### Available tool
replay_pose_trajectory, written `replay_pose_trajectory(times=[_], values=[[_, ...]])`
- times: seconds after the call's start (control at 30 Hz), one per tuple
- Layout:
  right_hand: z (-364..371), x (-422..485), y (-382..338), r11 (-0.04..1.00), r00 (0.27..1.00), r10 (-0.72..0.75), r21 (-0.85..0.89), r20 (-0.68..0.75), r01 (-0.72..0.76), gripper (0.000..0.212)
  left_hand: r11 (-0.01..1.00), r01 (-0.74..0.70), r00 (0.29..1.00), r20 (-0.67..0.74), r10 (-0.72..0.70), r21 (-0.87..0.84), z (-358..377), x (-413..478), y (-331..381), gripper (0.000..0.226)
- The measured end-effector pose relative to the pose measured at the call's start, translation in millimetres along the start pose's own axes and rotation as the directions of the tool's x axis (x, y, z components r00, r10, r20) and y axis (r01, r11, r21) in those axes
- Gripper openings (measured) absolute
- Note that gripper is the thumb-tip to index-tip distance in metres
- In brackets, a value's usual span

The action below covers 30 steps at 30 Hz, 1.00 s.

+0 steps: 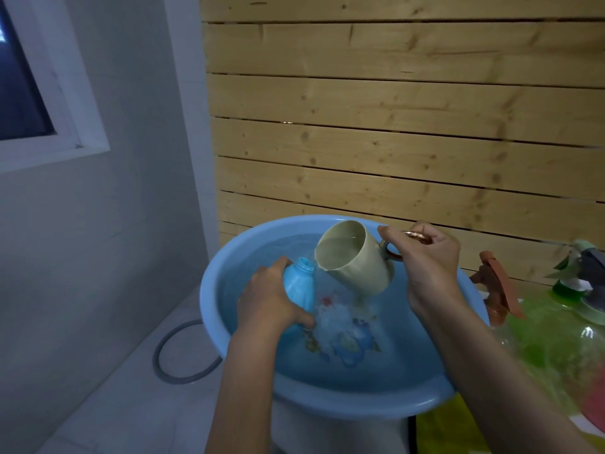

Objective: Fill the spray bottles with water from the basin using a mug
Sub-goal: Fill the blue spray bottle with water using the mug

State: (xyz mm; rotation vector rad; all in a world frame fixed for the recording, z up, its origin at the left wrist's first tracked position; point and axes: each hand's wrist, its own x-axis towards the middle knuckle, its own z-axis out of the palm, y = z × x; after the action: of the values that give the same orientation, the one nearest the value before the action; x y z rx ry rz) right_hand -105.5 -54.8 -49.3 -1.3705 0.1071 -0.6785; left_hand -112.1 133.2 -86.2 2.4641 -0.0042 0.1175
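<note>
Bottle (pixel 298 286): blue, capless, gripped round the body by the left hand (pixel 271 301), held over the basin (pixel 327 393) with the neck tilted up and to the right.
Mug (pixel 355 257): beige, held by its handle in the closed right hand (pixel 429 267), tipped so the mouth faces left and down.
Key relation: the mug's lip is set just beside and slightly above the bottle's mouth, to its right; the bottle's long axis leans toward the mug (so the stream has a short drop).
Water: a thin trickle seems to be seen at the lip, and some looks to be splashing back into the basin.
Next, probably: the lip is to be kept lined up over that narrow mouth.
Other sprayers: an orange trigger head (pixel 497 286) is parked right of the basin, untouched.
</note>
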Motion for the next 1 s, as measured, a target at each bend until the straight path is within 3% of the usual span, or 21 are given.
replay_pose_trajectory(times=[0.3, 0.6, 1.0], values=[[0.7, -3.4, -2.3, 0.998, 0.998, -0.065, 0.006, 0.016, 0.064, 0.032, 0.999, 0.005, 1.0, 0.013, -0.006, 0.038, -1.4, 0.7, 1.1, 0.084], [2.3, -4.8, -3.2, 0.99, 0.988, -0.143, 0.004, 0.066, 0.143, 0.044, 0.999, 0.001, 0.999, 0.041, -0.002, 0.039, -1.9, -0.8, 2.7, 0.083], [2.6, -4.6, -1.3, 0.986, 0.983, -0.166, 0.005, 0.072, 0.166, 0.045, 0.998, -0.013, 0.998, 0.066, 0.009, 0.068, -1.5, -0.4, 2.3, 0.08]])
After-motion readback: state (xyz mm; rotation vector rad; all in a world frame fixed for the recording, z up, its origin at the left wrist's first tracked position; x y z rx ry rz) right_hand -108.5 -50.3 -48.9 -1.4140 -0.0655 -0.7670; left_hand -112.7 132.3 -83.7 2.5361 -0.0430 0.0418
